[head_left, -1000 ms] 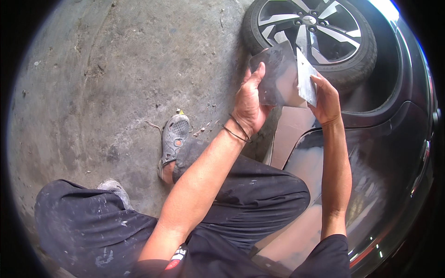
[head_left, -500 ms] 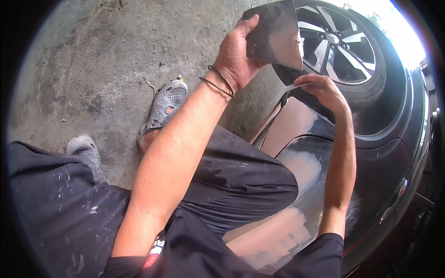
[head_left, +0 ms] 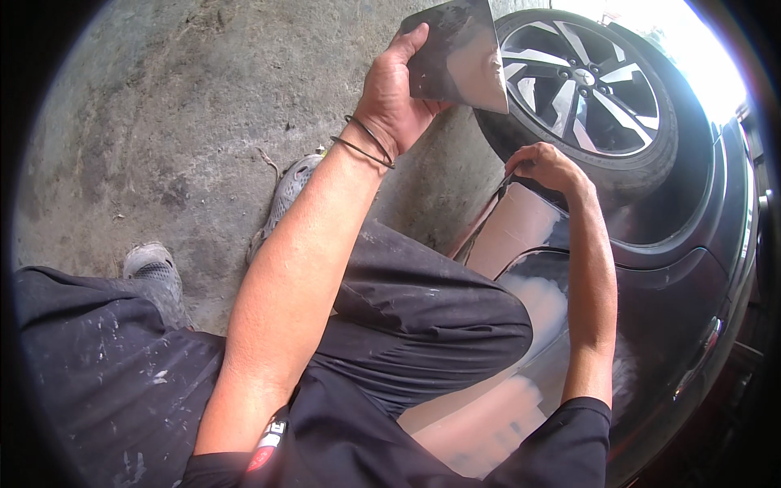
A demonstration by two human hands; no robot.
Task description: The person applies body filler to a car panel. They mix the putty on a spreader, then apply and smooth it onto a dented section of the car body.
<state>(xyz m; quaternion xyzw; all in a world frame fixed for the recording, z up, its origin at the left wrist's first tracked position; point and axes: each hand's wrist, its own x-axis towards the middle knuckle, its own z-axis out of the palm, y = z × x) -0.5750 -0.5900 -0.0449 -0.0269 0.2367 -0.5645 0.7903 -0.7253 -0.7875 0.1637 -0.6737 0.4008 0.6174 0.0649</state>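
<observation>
My left hand (head_left: 394,98) grips a dark, flat mixing board (head_left: 435,61), thumb on top and fingers beneath. Beige filler paste (head_left: 478,69) is smeared over the board's right side. Lower and to the right, my right hand (head_left: 547,168) is closed in a pinch on a thin putty spreader (head_left: 512,171), seen nearly edge-on. It is at the end of the car's lower sill, just behind the wheel; whether its edge touches the panel I cannot tell. Smooth beige filler (head_left: 514,220) covers the sill end beside that hand.
A tyre with a spoked wheel (head_left: 582,77) stands beyond my right hand. The dark car body (head_left: 667,301) runs down the right side, with more filler patches (head_left: 488,419) on its lower panels. My bent knee (head_left: 496,325) is close to the sill. Stained concrete floor (head_left: 187,106) lies left.
My right hand has come down and slightly left from below the board to the sill end, bringing the spreader. My left hand and the board have shifted a little left.
</observation>
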